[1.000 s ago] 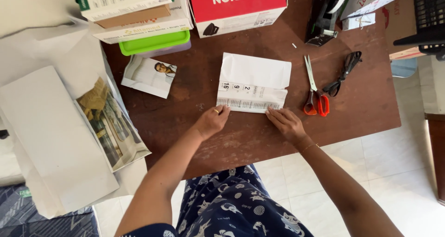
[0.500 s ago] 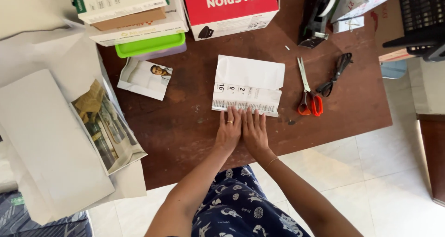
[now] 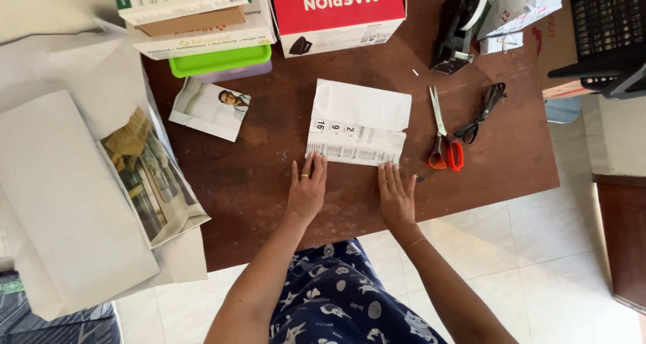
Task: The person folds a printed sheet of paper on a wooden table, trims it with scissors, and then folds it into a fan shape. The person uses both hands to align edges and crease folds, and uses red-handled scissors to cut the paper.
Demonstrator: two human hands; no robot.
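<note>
Currently folded paper lies mid-surface; left hand and right hand flat, open, gripping nothing, fingertips at its near edge. Risk: uneven pressure skews the crease; scissors lie just beside

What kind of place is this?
Probably a home craft or work table: a worn brown table on a tiled floor, with scissors, a tape dispenser and stacked boxes.

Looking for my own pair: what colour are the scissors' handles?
Orange-red, on the scissors right of the folded paper; head view.
</note>
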